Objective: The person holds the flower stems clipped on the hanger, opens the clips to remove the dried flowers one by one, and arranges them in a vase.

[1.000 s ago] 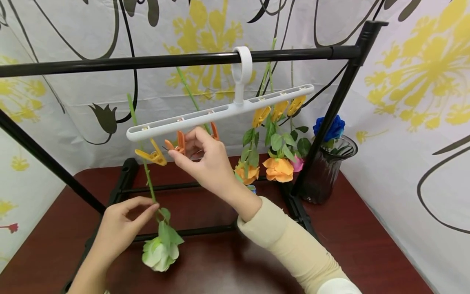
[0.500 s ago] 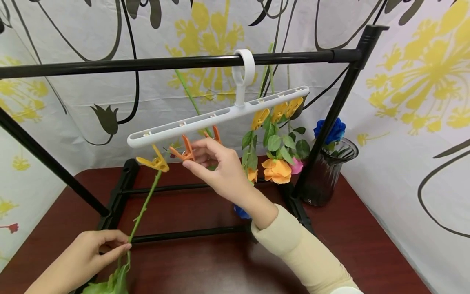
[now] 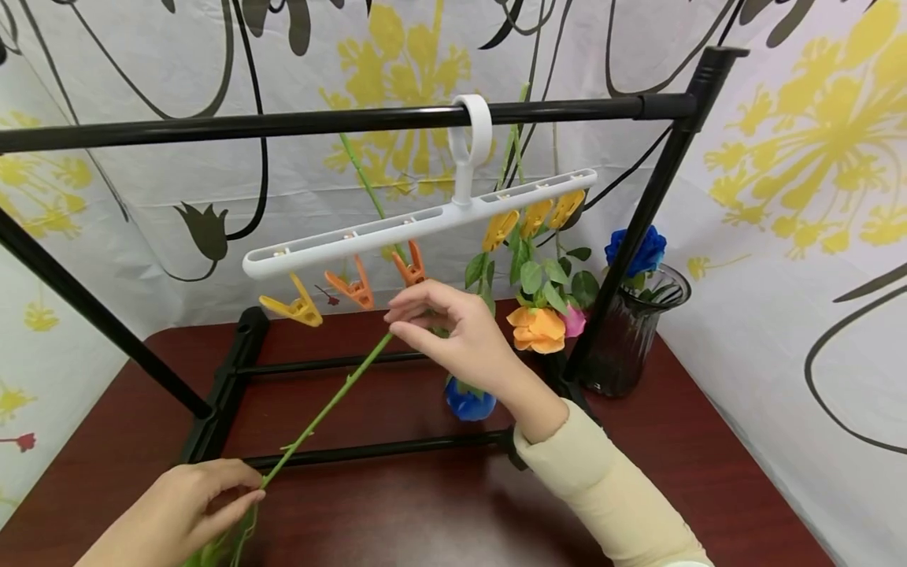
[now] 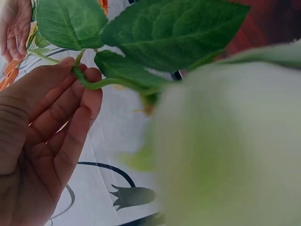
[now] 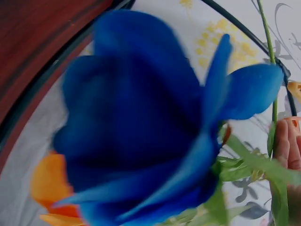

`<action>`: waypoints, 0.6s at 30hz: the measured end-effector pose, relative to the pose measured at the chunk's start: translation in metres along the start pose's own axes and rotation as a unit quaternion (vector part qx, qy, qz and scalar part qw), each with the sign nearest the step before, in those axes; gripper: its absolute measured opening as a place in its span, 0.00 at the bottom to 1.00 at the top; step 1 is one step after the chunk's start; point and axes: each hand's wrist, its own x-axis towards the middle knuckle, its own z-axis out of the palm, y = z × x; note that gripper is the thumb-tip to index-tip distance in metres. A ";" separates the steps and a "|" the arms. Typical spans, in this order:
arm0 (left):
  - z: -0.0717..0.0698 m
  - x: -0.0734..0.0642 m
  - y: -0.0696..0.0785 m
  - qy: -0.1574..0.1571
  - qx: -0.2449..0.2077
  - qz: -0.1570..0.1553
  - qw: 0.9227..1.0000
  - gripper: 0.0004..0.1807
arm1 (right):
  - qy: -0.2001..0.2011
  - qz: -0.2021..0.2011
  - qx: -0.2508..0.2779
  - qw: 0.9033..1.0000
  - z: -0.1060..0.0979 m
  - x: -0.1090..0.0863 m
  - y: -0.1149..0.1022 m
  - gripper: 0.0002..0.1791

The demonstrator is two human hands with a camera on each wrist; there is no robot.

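My left hand (image 3: pixel 187 504) pinches the green stem of a pale green-white rose between thumb and fingers, low at the left in the head view. The rose's bloom (image 4: pixel 235 141) looms blurred in the left wrist view, with leaves beside it. Its stem (image 3: pixel 326 409) slants up to my right hand (image 3: pixel 453 335), whose thumb and fingertips pinch the upper end. Just above that hand, an orange clip (image 3: pixel 411 266) grips another stem. Left of it hang another orange clip (image 3: pixel 354 283) and a yellow clip (image 3: pixel 296 303), both without a flower. A blue rose (image 3: pixel 469 400) hangs below my right wrist.
A white hanger (image 3: pixel 418 228) hooks over the black rack's top bar (image 3: pixel 298 122). Several yellow clips (image 3: pixel 534 216) on its right half hold upside-down flowers, including an orange rose (image 3: pixel 537 329). A dark glass vase (image 3: pixel 623 346) with a blue rose stands right, beyond the rack post.
My left hand has moved down and left with the rose, tilting its stem. My right hand has left the middle orange clip and moved right and down to the stem's end.
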 end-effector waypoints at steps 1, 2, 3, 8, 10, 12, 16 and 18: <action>0.001 -0.002 0.001 0.013 0.003 0.003 1.000 0.06 | 0.007 0.000 0.003 1.000 -0.001 -0.002 0.002 0.12; 0.002 -0.004 0.001 0.027 0.005 0.006 1.000 0.08 | 0.014 0.002 0.008 1.000 -0.003 -0.004 0.005 0.11; 0.002 -0.005 0.001 0.040 0.007 0.009 0.999 0.10 | 0.021 0.004 0.015 1.000 -0.004 -0.006 0.007 0.11; 0.002 -0.007 0.001 0.092 0.023 0.033 0.995 0.15 | 0.038 0.011 0.029 0.999 -0.011 -0.013 0.014 0.10; 0.001 -0.004 0.002 0.105 0.034 0.041 0.993 0.15 | 0.039 0.008 0.032 0.999 -0.012 -0.015 0.014 0.10; 0.000 0.000 0.005 0.111 0.042 0.042 0.992 0.16 | 0.040 0.000 0.035 0.999 -0.015 -0.019 0.012 0.10; -0.006 0.012 0.016 0.120 0.060 0.052 0.990 0.13 | 0.040 -0.016 0.026 0.999 -0.020 -0.030 0.008 0.11; -0.010 0.018 0.023 0.127 0.066 0.064 0.988 0.05 | 0.042 -0.020 0.017 0.999 -0.025 -0.038 0.007 0.12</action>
